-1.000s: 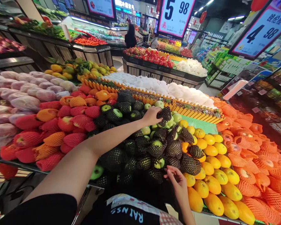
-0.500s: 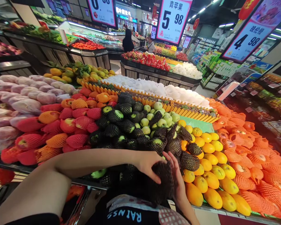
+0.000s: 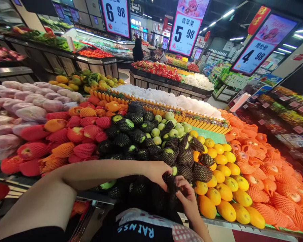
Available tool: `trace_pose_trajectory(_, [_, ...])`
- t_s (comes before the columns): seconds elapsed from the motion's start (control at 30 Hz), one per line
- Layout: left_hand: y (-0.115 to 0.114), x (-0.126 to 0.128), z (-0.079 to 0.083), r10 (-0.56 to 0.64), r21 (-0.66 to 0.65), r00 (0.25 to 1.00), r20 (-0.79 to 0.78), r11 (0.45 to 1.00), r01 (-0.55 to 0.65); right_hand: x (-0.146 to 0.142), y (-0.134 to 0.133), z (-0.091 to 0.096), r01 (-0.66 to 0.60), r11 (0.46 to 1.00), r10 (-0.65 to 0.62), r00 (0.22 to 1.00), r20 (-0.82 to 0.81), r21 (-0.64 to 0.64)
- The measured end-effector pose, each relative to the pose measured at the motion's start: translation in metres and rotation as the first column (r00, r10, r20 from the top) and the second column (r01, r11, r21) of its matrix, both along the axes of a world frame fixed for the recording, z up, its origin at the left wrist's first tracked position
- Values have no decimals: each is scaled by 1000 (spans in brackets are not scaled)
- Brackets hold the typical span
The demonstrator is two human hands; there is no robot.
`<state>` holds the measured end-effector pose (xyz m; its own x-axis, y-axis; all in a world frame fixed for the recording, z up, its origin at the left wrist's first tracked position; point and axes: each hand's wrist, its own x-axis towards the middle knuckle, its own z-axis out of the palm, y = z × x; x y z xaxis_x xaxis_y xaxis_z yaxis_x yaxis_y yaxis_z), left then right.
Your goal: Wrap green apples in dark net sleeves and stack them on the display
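Note:
Both hands meet low at the front edge of the fruit stand. My left hand (image 3: 158, 173) pinches the top of a black foam net sleeve (image 3: 169, 183), fingers closed on it. My right hand (image 3: 188, 196) grips the same sleeve from below, fingers curled. Whether a fruit is inside it is hidden. Just beyond the hands lies a pile of green apples in black net sleeves (image 3: 151, 144), with bare green apples (image 3: 169, 126) at the back of the pile.
Yellow-orange fruit (image 3: 224, 188) lies right of the hands, orange-netted fruit (image 3: 267, 168) further right. Red and orange netted fruit (image 3: 73, 134) and pink-wrapped fruit (image 3: 22, 107) fill the left. Price signs (image 3: 184, 28) hang overhead. A person (image 3: 137, 50) stands far back in the aisle.
My left hand drew back from the far apples to the stand's front edge with a black net sleeve. My right hand rose to meet it and now grips the sleeve too.

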<state>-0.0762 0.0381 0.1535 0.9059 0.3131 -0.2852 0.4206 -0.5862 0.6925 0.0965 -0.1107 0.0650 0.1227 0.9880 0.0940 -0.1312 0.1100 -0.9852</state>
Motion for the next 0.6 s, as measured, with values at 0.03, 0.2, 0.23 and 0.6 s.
trace_pose_trajectory(0.03, [-1, 0, 2, -16, -18, 1000, 24, 1000, 16, 1, 0, 1, 14, 1000, -14, 1000, -14, 1])
trace_pose_trajectory(0.2, [-4, 2, 14, -46, -239, 975, 217, 966, 99, 9, -4, 1, 180, 974, -197, 972, -124, -141])
trace_pose_trajectory(0.23, [-4, 2, 15, 5, -314, 960, 281, 945, 87, 10, -5, 3, 194, 965, -223, 960, -170, -174])
trace_pose_trajectory(0.6, [-14, 13, 1, 742, -881, 615, 267, 447, -157, 10, 0, 28, 96, 958, -233, 807, -542, -270])
